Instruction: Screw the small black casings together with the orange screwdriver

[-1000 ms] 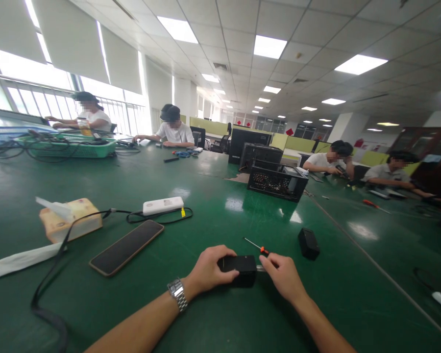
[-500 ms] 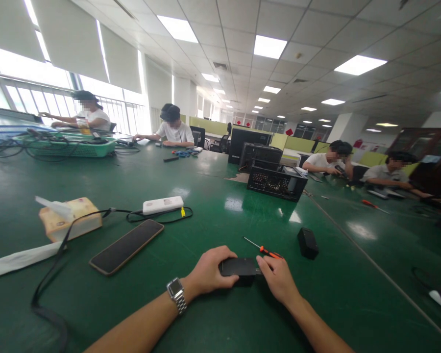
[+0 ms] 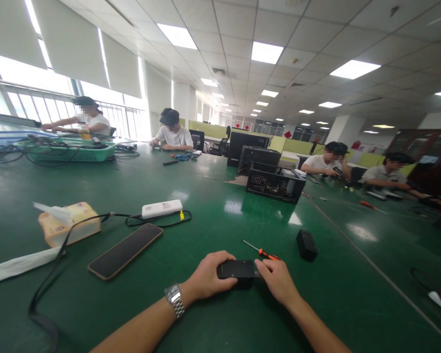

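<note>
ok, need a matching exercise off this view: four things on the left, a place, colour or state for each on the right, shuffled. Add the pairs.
1. phone
2. tissue pack
3. left hand
4. near screwdriver

A. wrapped around one end of a black box
B. orange and black handle
C. lying flat, dark face up
D. white sheet sticking out of the top

Pairs: 1-C, 2-D, 3-A, 4-B

Left grip [image 3: 210,275] around black box [image 3: 238,268]; right grip [image 3: 277,278] at its end.
</note>
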The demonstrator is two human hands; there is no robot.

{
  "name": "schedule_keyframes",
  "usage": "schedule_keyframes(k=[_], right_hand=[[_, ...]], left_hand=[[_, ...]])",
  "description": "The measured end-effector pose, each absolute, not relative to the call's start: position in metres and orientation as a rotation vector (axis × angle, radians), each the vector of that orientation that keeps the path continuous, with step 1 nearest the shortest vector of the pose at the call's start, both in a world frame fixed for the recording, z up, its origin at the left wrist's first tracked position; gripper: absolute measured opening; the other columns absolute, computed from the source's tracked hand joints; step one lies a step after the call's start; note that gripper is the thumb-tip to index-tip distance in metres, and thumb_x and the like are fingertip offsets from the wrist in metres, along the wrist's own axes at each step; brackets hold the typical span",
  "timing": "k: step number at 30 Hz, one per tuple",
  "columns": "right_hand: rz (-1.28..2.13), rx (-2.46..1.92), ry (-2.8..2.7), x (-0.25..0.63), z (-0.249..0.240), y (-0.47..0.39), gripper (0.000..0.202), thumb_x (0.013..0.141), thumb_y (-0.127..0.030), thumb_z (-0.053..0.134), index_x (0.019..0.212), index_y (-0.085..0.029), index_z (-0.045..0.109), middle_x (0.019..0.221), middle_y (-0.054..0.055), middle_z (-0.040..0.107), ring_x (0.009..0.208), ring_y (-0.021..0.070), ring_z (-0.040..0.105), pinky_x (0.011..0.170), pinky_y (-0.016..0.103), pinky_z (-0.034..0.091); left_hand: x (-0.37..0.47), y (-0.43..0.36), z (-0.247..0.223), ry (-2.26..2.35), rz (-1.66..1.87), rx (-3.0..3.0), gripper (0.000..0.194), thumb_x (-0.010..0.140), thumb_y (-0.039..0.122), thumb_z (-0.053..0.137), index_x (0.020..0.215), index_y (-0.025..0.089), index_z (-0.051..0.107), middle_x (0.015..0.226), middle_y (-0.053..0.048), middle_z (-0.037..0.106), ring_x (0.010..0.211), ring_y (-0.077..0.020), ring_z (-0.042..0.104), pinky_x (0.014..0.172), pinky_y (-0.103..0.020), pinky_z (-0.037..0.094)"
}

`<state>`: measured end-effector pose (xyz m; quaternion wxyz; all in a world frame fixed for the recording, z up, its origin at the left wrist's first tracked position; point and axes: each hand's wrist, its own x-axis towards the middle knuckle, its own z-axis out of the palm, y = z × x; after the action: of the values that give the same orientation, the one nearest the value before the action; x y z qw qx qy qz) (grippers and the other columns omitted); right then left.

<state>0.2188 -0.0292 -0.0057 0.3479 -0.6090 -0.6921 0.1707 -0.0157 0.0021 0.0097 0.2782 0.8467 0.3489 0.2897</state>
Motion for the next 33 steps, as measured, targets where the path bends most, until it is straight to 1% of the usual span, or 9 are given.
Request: schedule_keyframes(k=[3,9,13,18,23,30,33], right_hand=[[0.348,-1.578,-1.760,0.2171,-0.0026,-0.0304,0.047,0.086,-0.050,0.046,0.051,-0.020,0.033,0.052,-0.004,0.035,0.054,0.0120,0.034,0.056,0.026,0.025],[0.595,-1.607,-1.757,0.2212,-0.0093,-0.0228,0.047,0.086,-0.051,0.042,0.049,-0.021,0.039,0.046,-0.005,0.032,0.047,0.0113,0.034,0.049,0.024,0.026],[0.568,-1.613,-1.759,0.2228,-0.0110,-0.0215,0.046,0.085,-0.050,0.043,0.049,-0.021,0.035,0.048,-0.005,0.032,0.050,0.0116,0.034,0.051,0.025,0.025],[0.621,-1.589,-1.784,0.2212,-0.0080,-0.0247,0.049,0.087,-0.051,0.037,0.050,-0.020,0.041,0.048,-0.004,0.037,0.049,0.0121,0.038,0.051,0.025,0.027],[0.690,-1.575,-1.792,0.2215,-0.0076,-0.0248,0.051,0.088,-0.053,0.035,0.049,-0.021,0.040,0.046,-0.004,0.038,0.047,0.0120,0.039,0.050,0.024,0.029],[0.759,-1.562,-1.818,0.2244,-0.0075,-0.0221,0.053,0.089,-0.051,0.037,0.046,-0.020,0.044,0.043,-0.004,0.041,0.044,0.0116,0.041,0.050,0.024,0.031],[0.760,-1.549,-1.817,0.2248,-0.0077,-0.0206,0.052,0.088,-0.051,0.038,0.047,-0.020,0.046,0.044,-0.004,0.042,0.044,0.0115,0.041,0.050,0.024,0.031]], left_hand=[[-0.0166,0.0012,0.0104,0.951,0.769,2.246,0.032,0.074,0.032,0.068,0.103,0.019,0.063,0.096,-0.003,0.066,0.085,-0.0198,0.059,0.076,-0.027,0.045],[-0.0155,0.0003,0.0099,0.904,0.788,2.241,0.031,0.073,0.028,0.068,0.102,0.019,0.063,0.095,-0.002,0.065,0.084,-0.0195,0.059,0.074,-0.026,0.045],[-0.0150,0.0000,0.0095,0.905,0.781,2.240,0.032,0.074,0.030,0.068,0.104,0.019,0.063,0.097,-0.003,0.065,0.086,-0.0198,0.059,0.076,-0.027,0.045],[-0.0149,-0.0002,0.0088,0.926,0.779,2.237,0.032,0.074,0.028,0.068,0.104,0.019,0.063,0.099,-0.003,0.065,0.088,-0.0206,0.059,0.080,-0.029,0.044],[-0.0149,-0.0011,0.0086,0.944,0.780,2.214,0.031,0.075,0.029,0.067,0.104,0.020,0.062,0.100,-0.003,0.065,0.090,-0.0215,0.058,0.082,-0.030,0.043],[-0.0138,-0.0023,0.0118,0.949,0.746,2.206,0.029,0.075,0.028,0.065,0.102,0.019,0.061,0.095,-0.002,0.064,0.084,-0.0198,0.057,0.076,-0.028,0.044],[-0.0138,-0.0016,0.0104,0.965,0.738,2.200,0.029,0.075,0.029,0.065,0.103,0.019,0.061,0.096,-0.002,0.064,0.085,-0.0198,0.057,0.077,-0.029,0.044]])
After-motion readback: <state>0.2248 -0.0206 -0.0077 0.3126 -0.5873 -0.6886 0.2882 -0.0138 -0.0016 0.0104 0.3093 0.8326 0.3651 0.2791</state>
